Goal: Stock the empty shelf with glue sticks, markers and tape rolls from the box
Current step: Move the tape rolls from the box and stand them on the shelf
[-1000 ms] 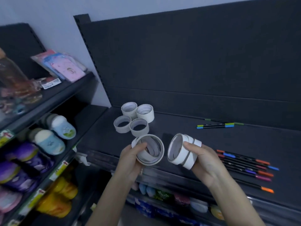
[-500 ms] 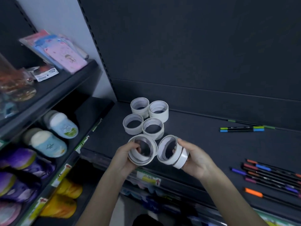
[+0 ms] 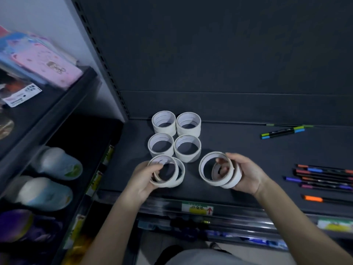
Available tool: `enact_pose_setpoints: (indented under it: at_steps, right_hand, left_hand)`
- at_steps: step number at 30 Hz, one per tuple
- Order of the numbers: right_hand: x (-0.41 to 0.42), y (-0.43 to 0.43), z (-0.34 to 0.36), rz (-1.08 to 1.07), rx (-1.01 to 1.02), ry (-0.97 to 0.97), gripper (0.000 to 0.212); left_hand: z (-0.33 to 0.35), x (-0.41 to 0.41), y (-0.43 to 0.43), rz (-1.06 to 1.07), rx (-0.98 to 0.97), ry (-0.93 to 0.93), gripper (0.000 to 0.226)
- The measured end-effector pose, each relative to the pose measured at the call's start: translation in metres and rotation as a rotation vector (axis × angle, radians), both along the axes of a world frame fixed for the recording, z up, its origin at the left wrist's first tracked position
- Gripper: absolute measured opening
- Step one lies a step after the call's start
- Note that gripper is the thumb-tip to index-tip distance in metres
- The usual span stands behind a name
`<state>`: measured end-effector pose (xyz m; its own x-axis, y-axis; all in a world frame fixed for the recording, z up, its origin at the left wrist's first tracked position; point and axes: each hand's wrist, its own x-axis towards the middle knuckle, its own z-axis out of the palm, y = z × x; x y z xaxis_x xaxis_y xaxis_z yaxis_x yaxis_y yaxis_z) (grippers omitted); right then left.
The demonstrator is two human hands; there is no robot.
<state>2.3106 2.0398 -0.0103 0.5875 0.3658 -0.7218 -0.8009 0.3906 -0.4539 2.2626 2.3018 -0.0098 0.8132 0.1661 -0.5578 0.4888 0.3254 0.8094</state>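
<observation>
Two bare forearms reach in from below to the front of a dark shelf (image 3: pixel 238 146).

The left hand (image 3: pixel 142 180) grips a bundle of white tape rolls, the left bundle (image 3: pixel 180 174), with its fingers (image 3: pixel 155 166) curled through the cores. The right hand (image 3: pixel 246 173) grips the right bundle (image 3: pixel 234 177) the same way, fingers (image 3: pixel 230 156) wrapped over the rim. Each bundle holds at least two rolls; an exact count is unclear. Both bundles are tilted, with their holes facing up and toward the viewer.

Just behind the hands, four stacks of tape rolls stand with holes upward in a two-by-two block: front left (image 3: pixel 160 154), front right (image 3: pixel 187 158), back left (image 3: pixel 164 131), back right (image 3: pixel 189 132). The left bundle sits directly in front of the front-left stack, nearly touching it. The right bundle lies in front of the front-right stack and off to its right. The left hand is nearer the block, and its rolls would probably need tipping flat to start a third row.

To the right lie about six markers (image 3: pixel 324 177), running off the edge, with a lone orange marker (image 3: pixel 313 198) nearer the front. Farther back are two more markers (image 3: pixel 282 131), then a thin one (image 3: pixel 286 124) along the back wall.

No glue sticks or box are visible.
</observation>
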Motion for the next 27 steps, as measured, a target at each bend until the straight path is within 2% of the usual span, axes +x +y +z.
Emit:
enact_pose_setpoints:
  at_steps: [3,6,11,14,17,19,24,27]
  right_hand:
    - [-0.001,-0.002,0.002,0.034,-0.149,-0.052,0.017]
    - [-0.002,-0.003,0.001,0.047,-0.221,-0.073,0.022]
    - [-0.003,-0.007,-0.003,0.039,-0.273,-0.110,0.027]
    - [-0.004,-0.010,-0.003,-0.028,-0.320,-0.177,0.031]
    - [-0.005,-0.012,-0.007,-0.226,-0.446,-0.265,0.017]
    - [-0.007,-0.011,-0.009,-0.282,-0.531,-0.321,0.016]
    - [-0.010,0.005,-0.015,-0.236,-0.626,-0.434,0.018]
    - [-0.007,0.016,-0.015,-0.133,-0.804,-0.532,0.028]
  left_hand:
    - [0.001,0.003,0.006,-0.034,0.062,-0.066,0.009]
    - [-0.002,0.004,0.009,-0.093,0.158,-0.094,0.044]
    - [0.003,0.001,0.009,-0.255,0.555,-0.110,0.090]
    - [-0.002,-0.001,0.011,-0.374,0.690,-0.135,0.110]
    - [-0.009,-0.002,0.010,-0.448,0.786,-0.137,0.116]
    - [-0.014,-0.002,0.009,-0.474,0.852,-0.144,0.114]
    - [-0.018,-0.001,0.007,-0.474,0.978,-0.195,0.112]
    - [-0.015,-0.001,0.003,-0.440,0.971,-0.218,0.114]
